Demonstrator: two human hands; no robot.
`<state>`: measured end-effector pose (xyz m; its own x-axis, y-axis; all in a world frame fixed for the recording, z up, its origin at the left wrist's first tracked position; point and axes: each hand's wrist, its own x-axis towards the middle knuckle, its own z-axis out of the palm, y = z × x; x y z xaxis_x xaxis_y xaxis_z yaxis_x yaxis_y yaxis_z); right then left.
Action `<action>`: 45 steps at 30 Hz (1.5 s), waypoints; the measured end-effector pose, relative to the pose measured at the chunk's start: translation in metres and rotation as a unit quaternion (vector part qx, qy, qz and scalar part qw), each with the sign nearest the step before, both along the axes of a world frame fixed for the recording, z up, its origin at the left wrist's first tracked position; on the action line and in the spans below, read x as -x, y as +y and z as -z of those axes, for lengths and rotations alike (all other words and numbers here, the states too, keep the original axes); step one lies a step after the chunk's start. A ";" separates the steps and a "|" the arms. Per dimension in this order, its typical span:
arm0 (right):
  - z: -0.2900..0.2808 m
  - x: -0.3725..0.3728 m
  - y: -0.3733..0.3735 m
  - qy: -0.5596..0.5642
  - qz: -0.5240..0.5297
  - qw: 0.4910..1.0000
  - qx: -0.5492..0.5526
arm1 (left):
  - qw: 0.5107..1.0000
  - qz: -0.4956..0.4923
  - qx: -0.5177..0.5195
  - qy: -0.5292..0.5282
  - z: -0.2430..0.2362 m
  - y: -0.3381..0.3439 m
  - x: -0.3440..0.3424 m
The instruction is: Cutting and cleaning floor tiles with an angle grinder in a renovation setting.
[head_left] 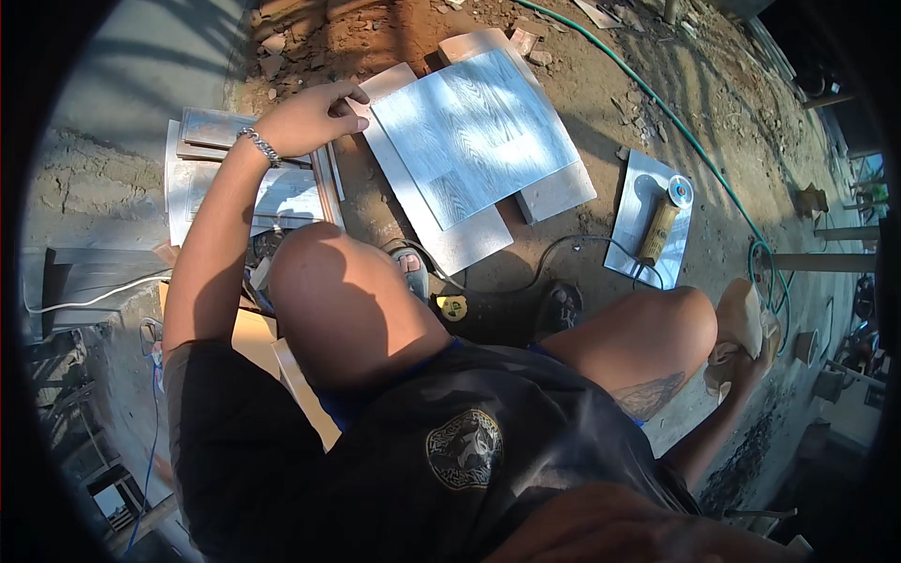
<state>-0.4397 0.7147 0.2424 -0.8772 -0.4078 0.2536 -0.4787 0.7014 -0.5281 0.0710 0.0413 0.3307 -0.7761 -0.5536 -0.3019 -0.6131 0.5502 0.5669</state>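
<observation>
In front of me a grey wood-grain tile [469, 131] lies across pale tiles or slabs, one of them a pale slab [450, 246] at its near left side. My left hand [314, 117], with a chain bracelet at its wrist, hovers by the tile's left corner. Its thumb and forefinger are apart, with nothing visible between them. Out to the right, beside my knee, my right hand [748, 364] grips a beige cloth [735, 324]; part of that hand is hidden behind it. An angle grinder [663, 223] rests on a smaller pale tile [627, 225] to the right.
Stacked tiles [216, 131] stand left, beneath my left forearm. A green hose [676, 117] curves along the right side. The grinder's dark cable [554, 246] runs near my feet, by a small yellow round object [453, 308]. Rubble [272, 58] lies on the dirt beyond.
</observation>
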 end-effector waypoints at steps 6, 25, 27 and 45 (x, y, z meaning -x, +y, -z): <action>-0.097 -0.044 -0.288 -0.072 -0.311 0.940 -0.120 | 0.988 0.094 -0.126 0.002 0.108 -0.018 0.051; 0.266 -0.217 -0.648 0.135 -0.454 0.871 -0.134 | 0.971 -0.063 -0.079 0.218 0.345 0.023 -0.010; 0.256 -0.224 -0.717 0.123 -0.356 0.922 -0.088 | 0.947 -0.163 -0.036 0.274 0.338 0.014 -0.032; 0.249 -0.122 -0.560 0.104 -0.553 0.825 -0.039 | 0.942 -0.198 0.129 0.237 0.367 0.036 -0.049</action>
<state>-0.3177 0.1550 -0.0067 0.1032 -0.9524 0.2869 -0.9239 -0.1987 -0.3271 0.1196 0.0774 -0.0366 -0.5073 -0.8354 0.2117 -0.5105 0.4892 0.7072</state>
